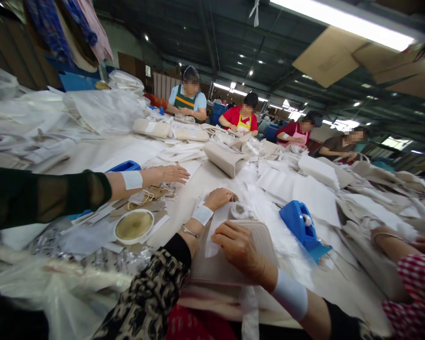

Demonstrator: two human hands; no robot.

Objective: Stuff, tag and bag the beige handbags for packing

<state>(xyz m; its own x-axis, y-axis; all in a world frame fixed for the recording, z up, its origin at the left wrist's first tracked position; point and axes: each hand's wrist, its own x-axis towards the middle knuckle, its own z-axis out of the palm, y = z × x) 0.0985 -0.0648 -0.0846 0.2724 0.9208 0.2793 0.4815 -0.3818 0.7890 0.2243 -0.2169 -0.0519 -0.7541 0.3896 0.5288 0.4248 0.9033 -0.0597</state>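
A beige handbag (265,236) lies flat on the table in front of me. A white strip (218,221), perhaps paper or foam, runs across its left part between my hands. My left hand (218,198) is closed at the bag's far edge, its fingers curled; what they hold is hidden. My right hand (239,248) is closed over the bag, fingertips pinched at the strip's near part. Beside my left hand, a wrapped white handle (240,210) rests at the bag's top.
A co-worker's hand (172,174) reaches in from the left. Nearby are a tape roll (133,226), tags with strings (152,193) and a blue tape dispenser (299,224). Another beige bag (224,158) lies ahead. At right, a checked sleeve (416,288) reaches in. Several people work beyond.
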